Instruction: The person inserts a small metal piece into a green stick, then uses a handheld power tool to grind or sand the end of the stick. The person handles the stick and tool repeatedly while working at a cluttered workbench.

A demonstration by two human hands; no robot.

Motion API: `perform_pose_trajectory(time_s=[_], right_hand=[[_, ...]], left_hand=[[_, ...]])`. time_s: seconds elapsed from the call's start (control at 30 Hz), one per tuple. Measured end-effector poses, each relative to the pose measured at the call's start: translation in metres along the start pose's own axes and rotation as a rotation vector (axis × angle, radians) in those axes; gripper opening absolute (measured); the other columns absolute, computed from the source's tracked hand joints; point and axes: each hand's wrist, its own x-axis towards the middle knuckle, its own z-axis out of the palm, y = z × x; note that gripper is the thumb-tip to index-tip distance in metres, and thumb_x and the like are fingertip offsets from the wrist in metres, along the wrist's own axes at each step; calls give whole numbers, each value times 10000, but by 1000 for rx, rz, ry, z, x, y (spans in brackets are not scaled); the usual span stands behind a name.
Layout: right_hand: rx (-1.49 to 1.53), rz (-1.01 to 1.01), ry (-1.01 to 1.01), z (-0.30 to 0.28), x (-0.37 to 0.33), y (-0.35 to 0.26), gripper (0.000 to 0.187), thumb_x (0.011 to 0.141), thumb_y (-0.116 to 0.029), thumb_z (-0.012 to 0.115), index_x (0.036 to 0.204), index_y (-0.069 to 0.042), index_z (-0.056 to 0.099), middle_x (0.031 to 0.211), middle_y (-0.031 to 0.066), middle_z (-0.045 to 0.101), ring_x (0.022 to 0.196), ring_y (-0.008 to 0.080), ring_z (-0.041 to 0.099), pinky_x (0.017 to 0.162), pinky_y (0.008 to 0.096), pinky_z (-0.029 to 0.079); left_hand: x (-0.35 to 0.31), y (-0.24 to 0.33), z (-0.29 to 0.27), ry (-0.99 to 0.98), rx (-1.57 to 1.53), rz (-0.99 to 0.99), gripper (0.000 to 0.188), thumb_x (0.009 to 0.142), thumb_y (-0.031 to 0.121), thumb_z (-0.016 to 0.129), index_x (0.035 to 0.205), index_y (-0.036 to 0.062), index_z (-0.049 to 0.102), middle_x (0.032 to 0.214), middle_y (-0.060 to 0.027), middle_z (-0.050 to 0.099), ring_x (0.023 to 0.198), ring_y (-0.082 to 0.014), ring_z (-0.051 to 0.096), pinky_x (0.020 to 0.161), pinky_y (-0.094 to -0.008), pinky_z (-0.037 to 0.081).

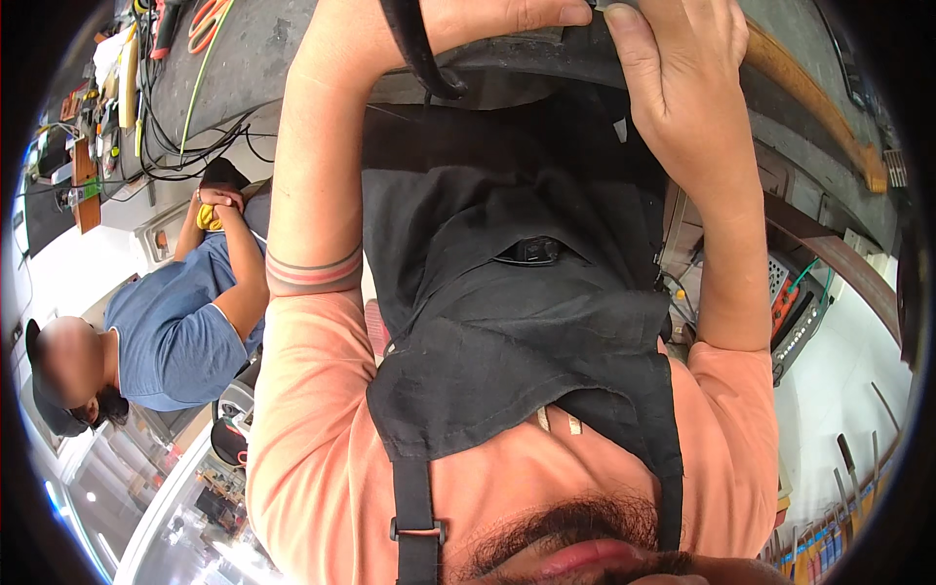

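Observation:
At the top edge of the head view, my left hand (517, 16) is partly cut off, its thumb pointing toward my right hand (682, 58). The thumbs almost meet at a small greyish piece (599, 4), which both seem to pinch. Most of that piece lies outside the picture, so its kind cannot be made out. Under my hands runs the front edge of a dark workbench (546, 54). A thick black curved tube (414, 49) passes in front of my left wrist.
A wooden-handled brush (819, 102) lies on the bench to the right. Orange-handled scissors (207, 24) and tangled black cables (146, 107) are at the far left. A seated co-worker in a blue shirt (180, 322) is on my left. Long tools (848, 478) stand in a rack at lower right.

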Motion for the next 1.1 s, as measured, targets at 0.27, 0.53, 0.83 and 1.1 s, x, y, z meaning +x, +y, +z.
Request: perform_pose_trajectory(time_s=[0.27, 0.53, 0.83, 1.1], right_hand=[[15, -11, 23, 3, -2, 2, 400, 997, -93, 544, 1396, -112, 549, 1240, 174, 555, 1200, 367, 475, 1114, 491, 284], [-14, -33, 60, 6, -5, 4, 394, 1003, -100, 540, 1397, -109, 547, 1259, 180, 554, 1226, 376, 468, 1122, 498, 279], [0, 0, -17, -2, -1, -1, 389, 1006, -105, 539, 1395, -107, 551, 1273, 187, 549, 1234, 378, 462, 1125, 500, 278], [14, -1, 2, -1, -3, 1, 392, 1004, -102, 541, 1396, -105, 553, 1275, 188, 548, 1234, 378, 461, 1120, 494, 281]], left_hand=[[0, 4, -3, 2, 13, 0, 793, 671, 271, 952, 1324, -10, 601, 1230, -116, 613, 1153, -226, 594, 999, -350, 483], [0, 3, -2, 8, 30, 1, 797, 666, 273, 953, 1322, -12, 603, 1239, -124, 614, 1154, -238, 597, 1002, -354, 482], [-1, 6, -3, 10, 61, 3, 799, 666, 280, 955, 1322, -14, 604, 1250, -131, 615, 1170, -246, 598, 1014, -362, 482], [1, 13, -3, -4, 71, -28, 804, 671, 303, 956, 1320, -17, 607, 1271, -145, 613, 1188, -259, 596, 1024, -370, 479]])
